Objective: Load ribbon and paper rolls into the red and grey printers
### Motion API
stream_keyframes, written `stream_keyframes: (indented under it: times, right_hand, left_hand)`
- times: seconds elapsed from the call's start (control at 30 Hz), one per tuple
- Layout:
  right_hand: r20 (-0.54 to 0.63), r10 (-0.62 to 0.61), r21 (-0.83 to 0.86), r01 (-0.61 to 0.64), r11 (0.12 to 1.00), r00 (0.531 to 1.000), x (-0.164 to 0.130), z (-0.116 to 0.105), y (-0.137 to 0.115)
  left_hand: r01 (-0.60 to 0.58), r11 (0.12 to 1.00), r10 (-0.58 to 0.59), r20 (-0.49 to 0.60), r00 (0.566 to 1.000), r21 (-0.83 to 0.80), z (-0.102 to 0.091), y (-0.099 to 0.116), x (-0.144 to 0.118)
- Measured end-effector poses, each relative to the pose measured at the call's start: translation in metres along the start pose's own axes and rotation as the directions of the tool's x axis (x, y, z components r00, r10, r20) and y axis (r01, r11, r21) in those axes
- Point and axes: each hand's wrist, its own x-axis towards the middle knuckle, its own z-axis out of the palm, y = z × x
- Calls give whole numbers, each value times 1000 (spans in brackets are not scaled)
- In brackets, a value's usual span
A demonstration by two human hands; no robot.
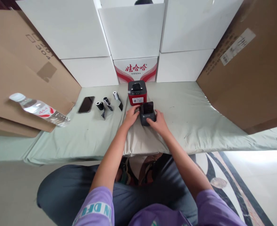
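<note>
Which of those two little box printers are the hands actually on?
The black printer, nearer the person. Left hand and right hand touch its sides; the red printer stands untouched behind it.

Bright, soft daylight; sharp centre, wide-angle bending at the edges.

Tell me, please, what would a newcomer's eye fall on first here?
Probably the two hands, left hand and right hand, gripping a small black printer at the middle of the cloth-covered table. Just behind it stands a red printer, and a water bottle lies at far left.
</note>
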Motion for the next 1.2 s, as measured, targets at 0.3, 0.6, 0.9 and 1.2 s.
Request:
stream_keyframes:
  times: [0.3, 0.6, 0.9, 1.2]
  right_hand:
    - [-108, -62, -276, 30, 961, 992, -19, 13, -16]
    - [-313, 66, -258, -152, 954, 947, 113, -6, 5]
    - [-359, 119, -247, -218, 944, 926, 161, 30, 42]
    - [-278, -364, -121, 344, 931, 889, 139, 37, 23]
  left_hand:
    - [39, 999, -39, -1, 999, 1, 1, 7, -4]
    - [75, 993, -80, 58, 995, 88, 9, 18, -4]
    - [93, 973, -114, 93, 989, 211, 5, 31, -6]
    - [19, 998, 1, -354, 935, 53, 3, 9, 3]
